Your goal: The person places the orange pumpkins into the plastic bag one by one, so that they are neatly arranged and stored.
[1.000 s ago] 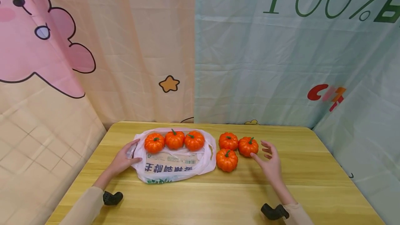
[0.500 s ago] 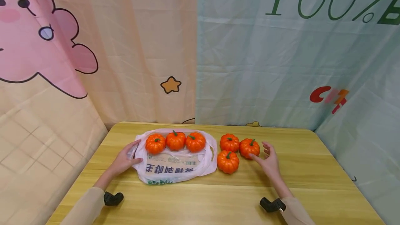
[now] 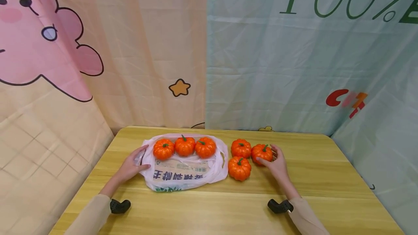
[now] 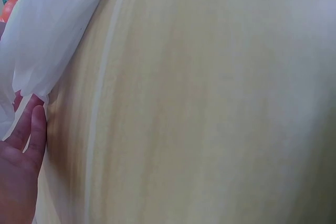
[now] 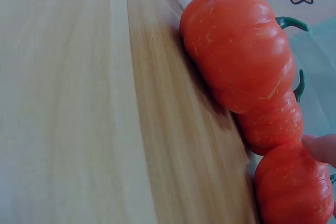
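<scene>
Six small glossy orange pumpkins with green stems are in view. In the head view, three sit along the back of a white plastic bag (image 3: 215, 169) lying open-mouthed, one being the left pumpkin (image 3: 163, 149). Right of the bag stand a front pumpkin (image 3: 240, 168), a back pumpkin (image 3: 241, 148) and a rightmost pumpkin (image 3: 261, 154). My right hand (image 3: 277, 162) grips the rightmost one, thumb in front and fingers round its right side; the right wrist view shows the thumb (image 5: 321, 148) against it. My left hand (image 3: 130, 165) rests spread at the bag's left end.
Printed cardboard (image 3: 179, 169) shows in the bag's mouth. Everything stands on a wood-grain table (image 3: 209, 209), its back edge close to a printed curtain (image 3: 156, 46). A pale curtain (image 3: 385, 148) hangs along the right side.
My right hand has moved left onto the rightmost pumpkin, its fingers and thumb closing round it. The left hand and the bag stay in place; the view shifts slightly.
</scene>
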`<state>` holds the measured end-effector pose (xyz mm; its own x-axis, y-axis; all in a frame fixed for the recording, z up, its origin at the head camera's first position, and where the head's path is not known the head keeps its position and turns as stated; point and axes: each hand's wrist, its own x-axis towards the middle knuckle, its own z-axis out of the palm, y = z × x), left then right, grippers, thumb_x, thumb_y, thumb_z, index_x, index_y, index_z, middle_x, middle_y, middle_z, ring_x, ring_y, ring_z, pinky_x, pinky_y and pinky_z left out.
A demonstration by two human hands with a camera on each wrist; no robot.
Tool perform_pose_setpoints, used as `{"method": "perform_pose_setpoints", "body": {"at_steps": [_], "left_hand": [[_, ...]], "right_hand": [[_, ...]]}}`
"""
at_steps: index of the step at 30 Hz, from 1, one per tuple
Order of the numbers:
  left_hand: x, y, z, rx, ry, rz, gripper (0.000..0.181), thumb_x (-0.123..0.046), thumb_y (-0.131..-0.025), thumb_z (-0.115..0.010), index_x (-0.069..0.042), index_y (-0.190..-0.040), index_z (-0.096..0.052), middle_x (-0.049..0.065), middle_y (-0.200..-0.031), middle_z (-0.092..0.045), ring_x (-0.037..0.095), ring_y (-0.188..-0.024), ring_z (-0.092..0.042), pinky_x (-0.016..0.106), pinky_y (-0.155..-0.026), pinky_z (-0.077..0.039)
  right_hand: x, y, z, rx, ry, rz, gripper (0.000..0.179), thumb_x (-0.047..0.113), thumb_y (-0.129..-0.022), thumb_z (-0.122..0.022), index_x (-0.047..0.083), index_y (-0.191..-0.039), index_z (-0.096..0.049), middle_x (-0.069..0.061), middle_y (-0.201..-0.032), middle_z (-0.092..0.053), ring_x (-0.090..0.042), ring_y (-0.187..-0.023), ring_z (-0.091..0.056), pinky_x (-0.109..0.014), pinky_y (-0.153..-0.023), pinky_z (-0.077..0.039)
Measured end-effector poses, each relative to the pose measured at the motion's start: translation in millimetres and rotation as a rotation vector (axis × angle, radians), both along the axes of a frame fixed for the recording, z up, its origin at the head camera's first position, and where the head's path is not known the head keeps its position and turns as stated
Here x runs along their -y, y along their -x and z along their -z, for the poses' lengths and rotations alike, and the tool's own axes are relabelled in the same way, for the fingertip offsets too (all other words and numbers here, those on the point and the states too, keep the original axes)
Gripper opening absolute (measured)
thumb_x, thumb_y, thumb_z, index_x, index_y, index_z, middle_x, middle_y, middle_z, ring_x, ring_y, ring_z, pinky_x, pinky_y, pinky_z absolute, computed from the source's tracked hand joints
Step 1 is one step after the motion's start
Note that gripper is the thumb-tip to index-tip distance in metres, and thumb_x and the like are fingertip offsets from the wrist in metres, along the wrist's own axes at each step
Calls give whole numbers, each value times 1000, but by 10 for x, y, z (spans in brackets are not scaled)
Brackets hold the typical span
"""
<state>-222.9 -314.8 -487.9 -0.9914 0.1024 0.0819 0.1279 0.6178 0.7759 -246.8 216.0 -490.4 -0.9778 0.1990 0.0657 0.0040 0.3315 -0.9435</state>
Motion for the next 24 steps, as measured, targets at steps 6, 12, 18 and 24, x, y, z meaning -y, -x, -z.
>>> {"method": "perform_pose_setpoints", "body": {"at_steps": [6, 12, 18, 24], "left_hand": [[-3, 2, 9, -2, -7, 8, 78, -17, -82, -74, -3, -146, -33, 30, -152, -25, 52, -139, -20, 73, -109, -14], [14, 22, 10, -20, -5, 13, 78, -16, -81, -74, -2, -146, -33, 30, -152, -26, 52, -139, -21, 73, -109, -14], [17, 24, 9, -25, -1, 19, 77, -16, -81, -74, -2, -146, -33, 30, -152, -26, 52, -138, -21, 73, -108, -15], [14, 19, 17, -32, 4, 20, 77, -16, -81, -74, -1, -145, -34, 31, -151, -26, 53, -138, -22, 73, -109, -15]], "right_hand": [[-16, 15, 12, 44, -60, 2, 76, 14, -78, -78, 1, -142, -38, -22, -143, -38, -37, -121, -48, -42, -104, -42], [-32, 33, 19, 50, -98, 0, 78, 18, -77, -79, 2, -142, -38, -21, -144, -39, -34, -115, -52, -12, -82, -42], [-39, 35, 32, 46, -100, 0, 78, 18, -78, -79, 3, -143, -37, -20, -145, -38, -34, -114, -53, -8, -78, -39], [-28, 9, 42, 37, -98, 13, 78, 18, -78, -79, 4, -142, -38, -21, -144, -37, -34, -114, -52, -13, -81, -40]]}}
